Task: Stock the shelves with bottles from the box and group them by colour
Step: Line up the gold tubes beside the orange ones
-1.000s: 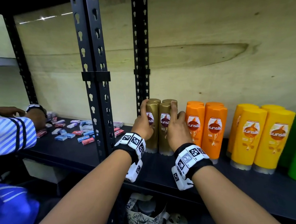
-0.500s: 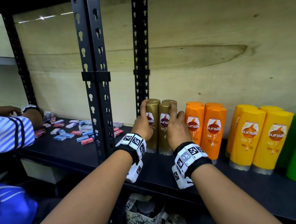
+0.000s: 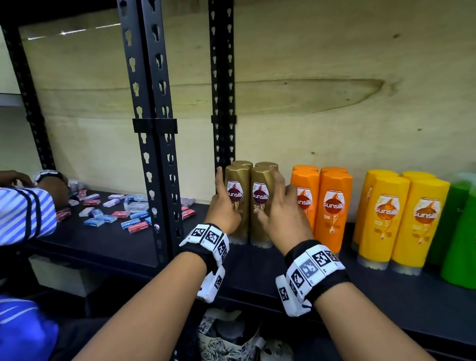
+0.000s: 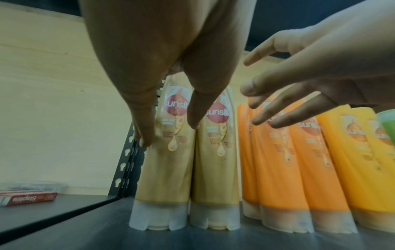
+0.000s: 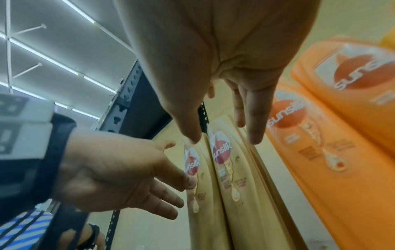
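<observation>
On the black shelf (image 3: pixel 254 266), gold bottles (image 3: pixel 261 206) stand cap-down in a tight group beside the upright post (image 3: pixel 151 137); orange bottles (image 3: pixel 331 210), yellow bottles (image 3: pixel 400 224) and green bottles (image 3: pixel 465 236) follow to the right, each colour together. Left hand (image 3: pixel 224 207): fingers extended, released, thumb tip touching or just off the left gold bottle's front. Right hand (image 3: pixel 282 213): fingers spread and straight, grasping nothing, between gold and orange groups. Box not in view. Judgement: bottles are smooth, glossy plastic, likely slippery and fairly stiff, moderately heavy if full; narrow cap base looks tippable. Best hold is round the mid-body at the label, not the top
</observation>
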